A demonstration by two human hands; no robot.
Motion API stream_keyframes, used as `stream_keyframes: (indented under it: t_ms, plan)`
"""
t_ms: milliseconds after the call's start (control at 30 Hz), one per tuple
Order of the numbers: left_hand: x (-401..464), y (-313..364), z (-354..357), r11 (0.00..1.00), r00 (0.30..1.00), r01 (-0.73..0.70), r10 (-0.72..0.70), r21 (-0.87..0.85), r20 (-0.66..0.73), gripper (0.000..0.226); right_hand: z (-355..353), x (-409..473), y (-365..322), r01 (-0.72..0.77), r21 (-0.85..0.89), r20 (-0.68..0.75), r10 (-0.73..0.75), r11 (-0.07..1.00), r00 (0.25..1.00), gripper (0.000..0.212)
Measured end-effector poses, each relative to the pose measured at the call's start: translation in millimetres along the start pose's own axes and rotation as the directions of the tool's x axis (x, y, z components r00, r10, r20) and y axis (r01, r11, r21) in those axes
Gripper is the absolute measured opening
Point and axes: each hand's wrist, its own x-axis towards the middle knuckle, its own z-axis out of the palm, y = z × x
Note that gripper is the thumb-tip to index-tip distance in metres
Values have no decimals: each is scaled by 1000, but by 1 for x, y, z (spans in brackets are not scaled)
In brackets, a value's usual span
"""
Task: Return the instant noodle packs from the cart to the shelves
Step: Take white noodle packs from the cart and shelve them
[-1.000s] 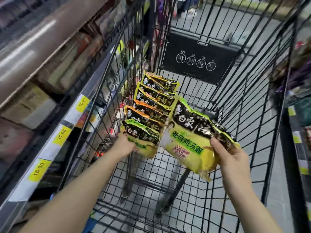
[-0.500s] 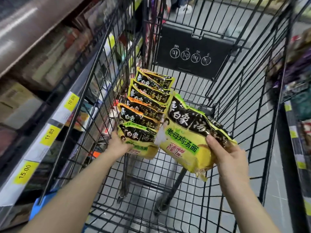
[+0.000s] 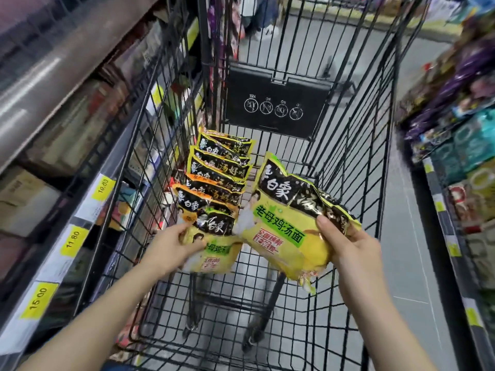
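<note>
Inside the black wire cart (image 3: 356, 199) a row of several yellow and black instant noodle packs (image 3: 217, 172) leans along the left wall. My left hand (image 3: 171, 245) grips the nearest pack of that row (image 3: 214, 250) by its left edge, tilted up off the row. My right hand (image 3: 348, 247) holds a separate yellow noodle pack (image 3: 284, 226) by its right end, above the cart's floor, printed face up.
Shelves with yellow price tags (image 3: 73, 239) run along the left of the cart. Another shelf with purple and teal packets (image 3: 460, 108) stands on the right. A black flap with warning icons (image 3: 273, 105) closes the cart's far end. Grey aisle floor lies beyond.
My left hand has closed on the front pack of the row and pulled it forward and up. The right hand's pack stays held at about the same spot.
</note>
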Motion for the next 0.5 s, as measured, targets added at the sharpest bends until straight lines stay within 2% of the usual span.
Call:
stream_keyframes:
  t_ms: [67, 167, 233, 300, 400, 500]
  plan:
    - [-14, 25, -19, 999, 1000, -13, 12, -46, -14, 55, -10, -6, -21, 10, 37, 1, -10, 999, 1000, 15]
    - [-34, 64, -60, 974, 1000, -21, 24, -225, 11, 37, -32, -15, -62, 27, 79, 10, -28, 997, 1000, 35]
    - [-47, 93, -87, 953, 998, -61, 67, -297, 10, 32, -52, -20, -94, 28, 131, 18, -30, 991, 999, 26]
    - [-61, 131, -111, 897, 994, -93, 111, -432, 16, 39, -76, -29, -126, 32, 161, 25, -37, 986, 999, 19]
    - [-77, 194, -141, 804, 968, -196, 252, -561, 23, 65, -118, -56, -174, 62, 180, 7, -64, 982, 998, 25]
    - [-84, 249, -159, 742, 916, -274, 396, -611, 69, 71, -156, -92, -218, 101, 227, -65, -88, 969, 994, 59]
